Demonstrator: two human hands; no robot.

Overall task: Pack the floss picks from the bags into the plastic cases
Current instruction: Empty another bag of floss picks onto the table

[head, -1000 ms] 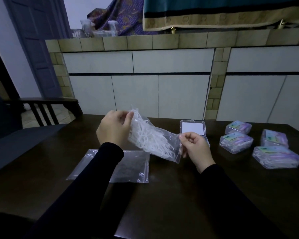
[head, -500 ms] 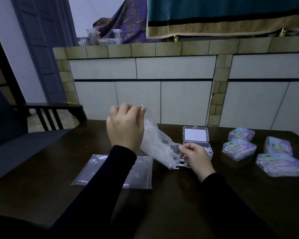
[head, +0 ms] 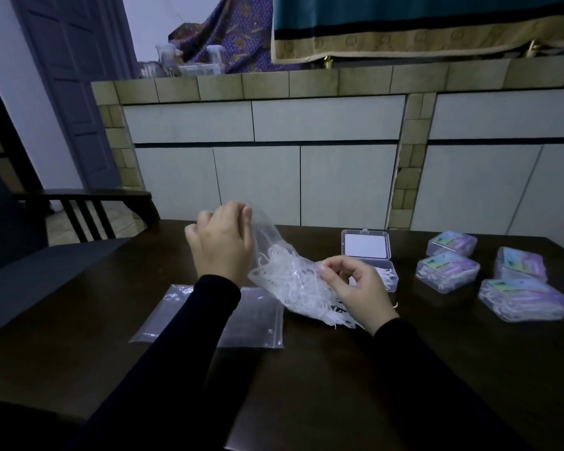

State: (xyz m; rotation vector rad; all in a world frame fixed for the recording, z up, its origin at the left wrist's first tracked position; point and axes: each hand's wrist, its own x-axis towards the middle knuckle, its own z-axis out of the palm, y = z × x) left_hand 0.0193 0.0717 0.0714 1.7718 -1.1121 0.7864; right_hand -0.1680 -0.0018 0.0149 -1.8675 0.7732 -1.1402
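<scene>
A single head-worn camera looks forward and down across a dark wooden table (head: pixel 306 385), close over the person's forearms (wide-angle, so edges bow). It faces a tiled counter (head: pixel 306 86) at the far side, with a door (head: pixel 69 92) far left.

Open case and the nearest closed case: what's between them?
Only bare table between the open case and nearest closed case, head view.

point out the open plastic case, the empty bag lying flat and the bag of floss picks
open plastic case (head: pixel 367 245): head view, on its raised lid
empty bag (head: pixel 258 323): head view, on its flat right half
bag of floss picks (head: pixel 287 275): head view, on its filled middle
</scene>
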